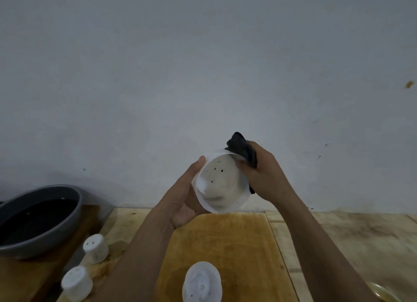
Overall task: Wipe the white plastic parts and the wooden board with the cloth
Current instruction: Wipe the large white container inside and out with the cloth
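left hand (182, 202) holds white cup (222, 184) above wooden board (225, 245) | right hand (261, 175) pinches dark cloth (242, 147) on rim | advice: turn cup slowly, press cloth inside to reach the specks

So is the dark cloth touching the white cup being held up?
Touching. The head view shows the dark cloth, gripped by the right hand, pressed over the upper rim of the white cup.
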Action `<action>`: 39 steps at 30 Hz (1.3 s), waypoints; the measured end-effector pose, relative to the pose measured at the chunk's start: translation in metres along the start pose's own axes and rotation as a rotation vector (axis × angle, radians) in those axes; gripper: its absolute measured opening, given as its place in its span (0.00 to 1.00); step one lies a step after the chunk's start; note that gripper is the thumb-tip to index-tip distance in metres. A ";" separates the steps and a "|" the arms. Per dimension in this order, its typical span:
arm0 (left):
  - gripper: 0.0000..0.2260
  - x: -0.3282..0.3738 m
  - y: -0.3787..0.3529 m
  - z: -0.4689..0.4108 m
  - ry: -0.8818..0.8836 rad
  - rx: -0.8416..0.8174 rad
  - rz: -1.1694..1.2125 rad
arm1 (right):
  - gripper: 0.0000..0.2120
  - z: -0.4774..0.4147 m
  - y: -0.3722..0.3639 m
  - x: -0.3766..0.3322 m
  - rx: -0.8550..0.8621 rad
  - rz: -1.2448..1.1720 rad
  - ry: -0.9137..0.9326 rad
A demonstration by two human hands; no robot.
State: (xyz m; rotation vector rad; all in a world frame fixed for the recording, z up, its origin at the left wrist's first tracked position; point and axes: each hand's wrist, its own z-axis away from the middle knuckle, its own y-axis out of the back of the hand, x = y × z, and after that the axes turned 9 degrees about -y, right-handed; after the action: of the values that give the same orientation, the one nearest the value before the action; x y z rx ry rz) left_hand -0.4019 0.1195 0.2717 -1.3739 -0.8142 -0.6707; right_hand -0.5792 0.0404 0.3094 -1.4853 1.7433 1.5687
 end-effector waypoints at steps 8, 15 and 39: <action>0.27 -0.006 0.009 -0.011 -0.037 0.030 0.219 | 0.05 0.017 -0.004 0.001 0.208 -0.190 0.039; 0.31 0.001 0.000 -0.011 -0.077 -0.004 0.111 | 0.26 0.035 -0.050 0.023 0.039 0.198 0.310; 0.28 0.005 0.006 0.007 -0.221 -0.039 -0.079 | 0.21 0.044 -0.067 0.015 -0.019 0.564 0.572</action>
State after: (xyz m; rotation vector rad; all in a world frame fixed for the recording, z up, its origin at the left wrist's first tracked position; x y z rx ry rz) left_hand -0.3949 0.1274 0.2731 -1.4745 -1.0397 -0.6044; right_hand -0.5440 0.0836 0.2499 -1.6551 2.6647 1.4770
